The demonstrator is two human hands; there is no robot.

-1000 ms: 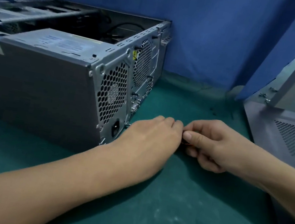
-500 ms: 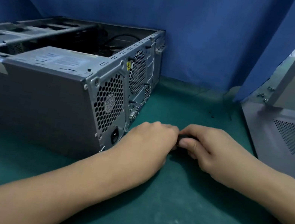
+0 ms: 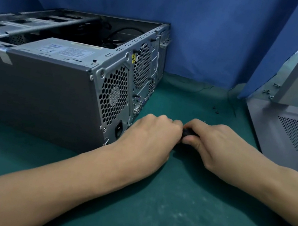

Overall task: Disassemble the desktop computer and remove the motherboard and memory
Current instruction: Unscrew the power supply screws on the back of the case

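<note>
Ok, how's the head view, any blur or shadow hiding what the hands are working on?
Head view: soft, wide-angle bends the edges; the dark object between left hand and right hand lies in their shadow, unidentifiable; the computer case rear is legible.

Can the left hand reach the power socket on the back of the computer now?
Probably yes. The left hand lies right beside the power socket, which faces it uncovered, with nothing between them. It seems busy at a black tool, though.
</note>
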